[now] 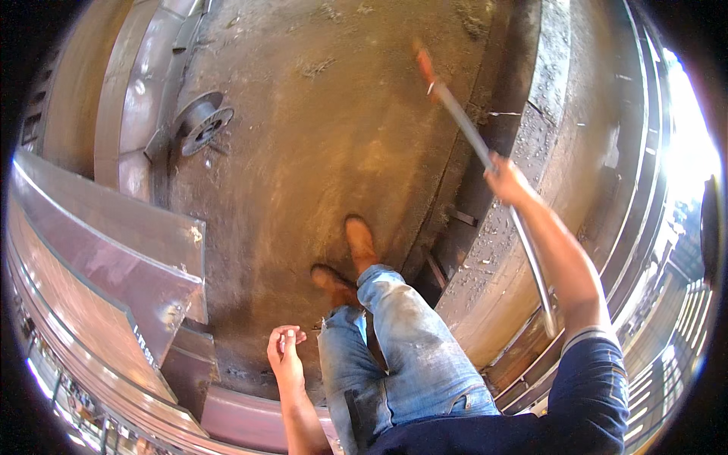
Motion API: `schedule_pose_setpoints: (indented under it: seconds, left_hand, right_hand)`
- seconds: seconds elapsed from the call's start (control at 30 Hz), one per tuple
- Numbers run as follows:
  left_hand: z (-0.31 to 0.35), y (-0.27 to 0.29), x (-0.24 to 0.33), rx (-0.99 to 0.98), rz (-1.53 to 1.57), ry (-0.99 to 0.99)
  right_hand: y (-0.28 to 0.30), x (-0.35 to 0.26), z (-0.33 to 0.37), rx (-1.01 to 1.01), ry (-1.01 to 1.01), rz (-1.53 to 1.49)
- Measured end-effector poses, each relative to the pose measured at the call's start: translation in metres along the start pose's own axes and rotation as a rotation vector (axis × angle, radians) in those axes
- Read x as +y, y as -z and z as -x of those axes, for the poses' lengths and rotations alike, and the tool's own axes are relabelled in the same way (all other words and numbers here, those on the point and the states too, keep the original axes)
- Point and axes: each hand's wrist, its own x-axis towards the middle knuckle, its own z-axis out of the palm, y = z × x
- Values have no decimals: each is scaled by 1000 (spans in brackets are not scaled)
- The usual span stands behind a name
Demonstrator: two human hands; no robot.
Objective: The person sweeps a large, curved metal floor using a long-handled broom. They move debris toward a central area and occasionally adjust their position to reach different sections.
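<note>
My right hand (506,180) is wrapped around a long grey metal pole (466,125), held out to my right at arm's length. An orange piece (425,67) is at the pole's far end, which points ahead over the floor; motion blur hides its exact shape. The pole's other end runs back beside my right forearm. My left hand (287,350) hangs low beside my left leg, its fingers loosely bent and partly apart, with nothing visible in them.
I stand in brown boots on a dusty brown floor (280,174). An empty-looking cable spool (199,125) lies at the left wall. Bent steel plates (114,262) rise on my left. A debris-strewn steel ledge (504,220) runs along my right, above a dark gap with crosspieces.
</note>
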Motion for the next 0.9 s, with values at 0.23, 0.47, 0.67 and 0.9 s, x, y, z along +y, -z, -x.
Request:
schedule_pose_setpoints:
  seconds: [0.23,0.47,0.67,0.9]
  left_hand:
    - [5,-42,39,-177,-88,-43]
    - [-21,-45,73,-170,-259,-118]
    - [-43,-50,82,-159,-210,-81]
    - [-45,-129,125,-691,-634,-637]
  right_hand:
    - [-155,33,276,-771,-680,-679]
    - [-160,189,134,-578,229,-1379]
    - [-2,34,67,-274,-425,-599]
    - [10,-54,114,-20,-696,-997]
